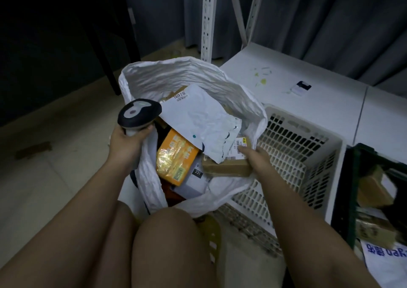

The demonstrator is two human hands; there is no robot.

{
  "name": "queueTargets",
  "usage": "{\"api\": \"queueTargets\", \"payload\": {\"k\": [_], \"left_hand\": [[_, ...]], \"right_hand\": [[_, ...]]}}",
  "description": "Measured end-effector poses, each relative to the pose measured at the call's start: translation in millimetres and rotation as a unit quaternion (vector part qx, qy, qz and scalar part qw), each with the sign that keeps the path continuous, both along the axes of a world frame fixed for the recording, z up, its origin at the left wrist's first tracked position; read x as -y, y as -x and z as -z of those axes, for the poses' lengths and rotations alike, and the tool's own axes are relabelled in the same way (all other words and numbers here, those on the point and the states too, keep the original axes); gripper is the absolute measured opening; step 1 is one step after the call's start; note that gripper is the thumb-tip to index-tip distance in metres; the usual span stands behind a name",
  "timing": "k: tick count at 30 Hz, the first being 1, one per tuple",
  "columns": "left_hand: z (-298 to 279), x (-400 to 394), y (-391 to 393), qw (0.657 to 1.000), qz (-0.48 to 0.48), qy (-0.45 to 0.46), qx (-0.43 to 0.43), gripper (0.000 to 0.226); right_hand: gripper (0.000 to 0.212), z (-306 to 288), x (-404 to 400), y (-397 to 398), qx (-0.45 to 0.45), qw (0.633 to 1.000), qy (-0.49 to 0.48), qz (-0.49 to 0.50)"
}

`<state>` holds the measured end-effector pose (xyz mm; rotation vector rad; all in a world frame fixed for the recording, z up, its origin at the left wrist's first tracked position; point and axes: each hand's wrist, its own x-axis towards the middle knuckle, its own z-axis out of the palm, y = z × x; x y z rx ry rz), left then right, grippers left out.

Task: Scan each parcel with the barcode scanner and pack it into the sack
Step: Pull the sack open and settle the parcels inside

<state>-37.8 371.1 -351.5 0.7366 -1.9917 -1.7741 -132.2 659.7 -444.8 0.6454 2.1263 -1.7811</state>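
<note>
Cardboard parcel (226, 166): in the sack (193, 76) mouth, likely stiff and light.
Right hand (256, 158): clasps its right end, best gripped by the edges.
Left hand (126, 139): wrapped around scanner (138, 113).

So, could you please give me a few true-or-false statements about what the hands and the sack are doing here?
1. The left hand holds the scanner. True.
2. The right hand holds an orange box. False: it grips a brown box; the orange box lies loose in the sack.
3. The sack is empty. False: several parcels lie inside, a white mailer on top.
4. A white basket stands right of the sack. True.
</note>
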Motion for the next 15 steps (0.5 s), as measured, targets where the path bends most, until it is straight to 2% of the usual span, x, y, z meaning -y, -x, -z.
{"api": "queueTargets", "payload": {"k": [4, 6, 8, 11, 15], "left_hand": [[1.8, 1.0, 3.3, 1.0, -0.009, 0.009, -0.009, 0.051], [-0.4, 4.8, 1.0, 1.0, -0.019, 0.0, -0.012, 0.051], [-6.4, 8.8, -2.5, 0.999, -0.033, -0.014, -0.023, 0.046], [-32.2, 18.1, -3.6, 0.997, -0.062, -0.037, -0.034, 0.044], [-92.6, 53.2, 6.2, 0.99, -0.1, -0.06, -0.073, 0.049]], "right_hand": [[0.035, -15.8, 32.4, -0.6, -0.086, 0.995, -0.021, -0.048], [0.035, -23.8, 47.4, 0.4, -0.127, 0.989, -0.056, -0.047], [0.026, -34.7, 62.7, 4.0, -0.158, 0.984, -0.06, -0.054], [0.033, -76.1, 93.6, 19.0, -0.204, 0.972, -0.082, -0.085], [0.039, -163.6, 131.8, 35.6, -0.279, 0.958, -0.01, -0.065]]}}
